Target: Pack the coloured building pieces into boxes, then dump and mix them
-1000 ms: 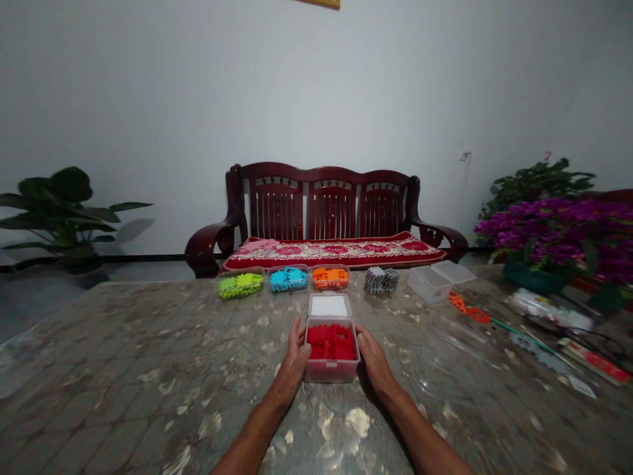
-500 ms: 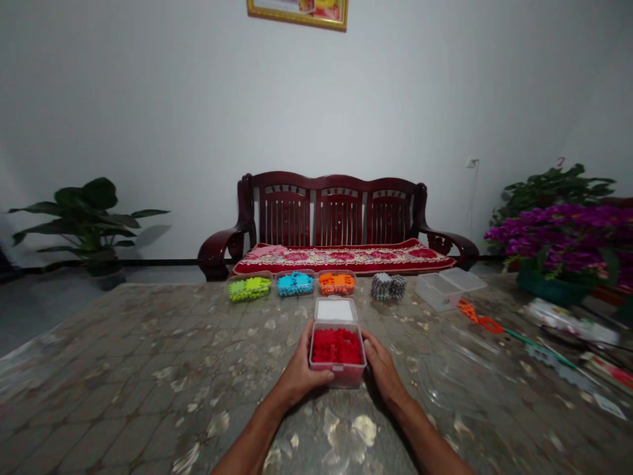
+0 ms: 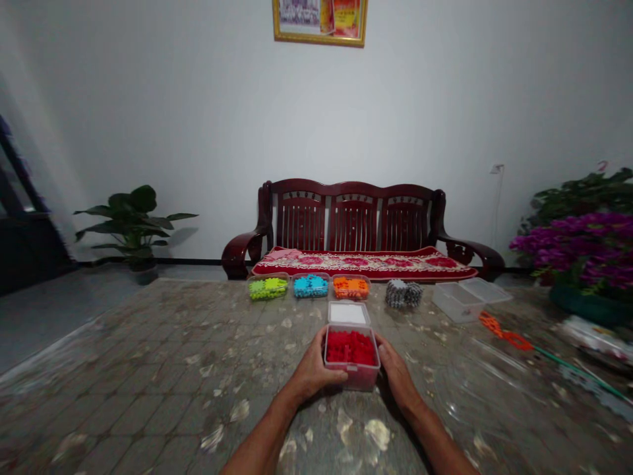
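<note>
A clear plastic box (image 3: 360, 379) full of red toothed plastic pieces (image 3: 351, 348) stands on the table in front of me, its hinged lid (image 3: 349, 313) tipped back open. Around its left side my left hand (image 3: 316, 364) is wrapped, the thumb along the front. My right hand (image 3: 394, 366) presses against the right side, fingers partly hidden behind the wall. Beyond it, a row of boxes holds green pieces (image 3: 268, 288), blue pieces (image 3: 310, 286) and orange pieces (image 3: 351, 287). Stacked grey gear-like pieces (image 3: 403, 293) sit loose to their right.
At the right are a translucent box (image 3: 457, 303) with its lid open, orange scissors-like handles (image 3: 504, 332), a clear plastic sheet or cover (image 3: 487, 379) and purple flowers (image 3: 588, 244). A wooden bench (image 3: 356, 224) stands past the patterned table (image 3: 163, 369).
The whole view has shifted, so things appear farther right and slightly lower. Both hands stay on the box of red pieces, with no clear movement of it on the table.
</note>
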A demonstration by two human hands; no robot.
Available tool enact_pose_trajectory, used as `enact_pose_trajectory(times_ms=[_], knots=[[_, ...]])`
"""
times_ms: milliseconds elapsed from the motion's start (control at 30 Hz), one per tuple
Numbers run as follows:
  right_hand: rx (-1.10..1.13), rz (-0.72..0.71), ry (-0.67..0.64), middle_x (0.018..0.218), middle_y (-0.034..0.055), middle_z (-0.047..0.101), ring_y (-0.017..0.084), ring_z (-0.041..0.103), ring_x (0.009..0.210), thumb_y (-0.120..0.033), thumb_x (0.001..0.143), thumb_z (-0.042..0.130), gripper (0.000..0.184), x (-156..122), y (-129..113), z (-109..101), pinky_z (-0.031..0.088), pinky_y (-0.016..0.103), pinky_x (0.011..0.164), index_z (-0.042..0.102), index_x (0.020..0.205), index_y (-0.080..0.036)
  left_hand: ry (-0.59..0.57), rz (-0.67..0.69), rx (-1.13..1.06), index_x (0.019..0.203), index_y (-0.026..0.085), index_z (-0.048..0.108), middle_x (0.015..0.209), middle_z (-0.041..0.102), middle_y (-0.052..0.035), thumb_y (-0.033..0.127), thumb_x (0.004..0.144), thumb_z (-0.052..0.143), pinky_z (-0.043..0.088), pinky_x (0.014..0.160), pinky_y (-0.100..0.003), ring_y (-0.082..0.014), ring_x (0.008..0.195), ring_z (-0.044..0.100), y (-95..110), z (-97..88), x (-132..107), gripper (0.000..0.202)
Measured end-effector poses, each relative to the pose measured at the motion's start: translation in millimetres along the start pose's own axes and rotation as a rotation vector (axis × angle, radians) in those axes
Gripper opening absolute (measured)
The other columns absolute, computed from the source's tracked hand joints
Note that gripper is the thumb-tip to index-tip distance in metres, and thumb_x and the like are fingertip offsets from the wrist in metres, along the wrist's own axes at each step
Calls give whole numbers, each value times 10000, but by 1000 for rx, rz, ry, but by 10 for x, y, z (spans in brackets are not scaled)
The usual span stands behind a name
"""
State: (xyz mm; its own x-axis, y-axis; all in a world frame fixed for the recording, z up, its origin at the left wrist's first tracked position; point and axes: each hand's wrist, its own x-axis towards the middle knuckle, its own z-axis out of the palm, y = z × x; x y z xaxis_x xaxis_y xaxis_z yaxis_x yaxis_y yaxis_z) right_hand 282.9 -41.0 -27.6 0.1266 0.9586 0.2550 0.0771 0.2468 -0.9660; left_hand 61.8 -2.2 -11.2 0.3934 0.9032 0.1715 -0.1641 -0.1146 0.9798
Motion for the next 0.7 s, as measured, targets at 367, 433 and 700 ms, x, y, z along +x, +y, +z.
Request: enact_pose_trajectory(times_ms=[367, 433, 700], knots=[[-268, 35, -13, 1333, 143, 691, 315, 609, 1267, -751, 854, 528, 694, -11, 45, -21, 399, 505, 1165, 729, 1236, -207, 155, -44, -16, 1395, 167, 402, 1349, 641, -191, 151, 424, 918, 489, 1083, -486, -374, 1260, 622, 168, -666, 100, 1100], [-286, 15, -16, 1309, 141, 703, 313, 622, 1246, -723, 861, 537, 655, -7, 57, -20, 411, 509, 1154, 740, 1214, -211, 187, -45, -5, 1391, 167, 414, 1353, 641, -196, 159, 405, 936, 491, 1086, -489, -380, 1266, 621, 219, -843, 118, 1115], [-331, -51, -45, 1205, 148, 740, 321, 657, 1172, -541, 823, 633, 463, 19, 131, -20, 451, 521, 1109, 780, 1095, -197, 324, -74, 154, 1367, 166, 466, 1286, 685, -185, 151, 383, 931, 472, 1107, -518, -391, 1256, 633, 357, -1446, 210, 1089]])
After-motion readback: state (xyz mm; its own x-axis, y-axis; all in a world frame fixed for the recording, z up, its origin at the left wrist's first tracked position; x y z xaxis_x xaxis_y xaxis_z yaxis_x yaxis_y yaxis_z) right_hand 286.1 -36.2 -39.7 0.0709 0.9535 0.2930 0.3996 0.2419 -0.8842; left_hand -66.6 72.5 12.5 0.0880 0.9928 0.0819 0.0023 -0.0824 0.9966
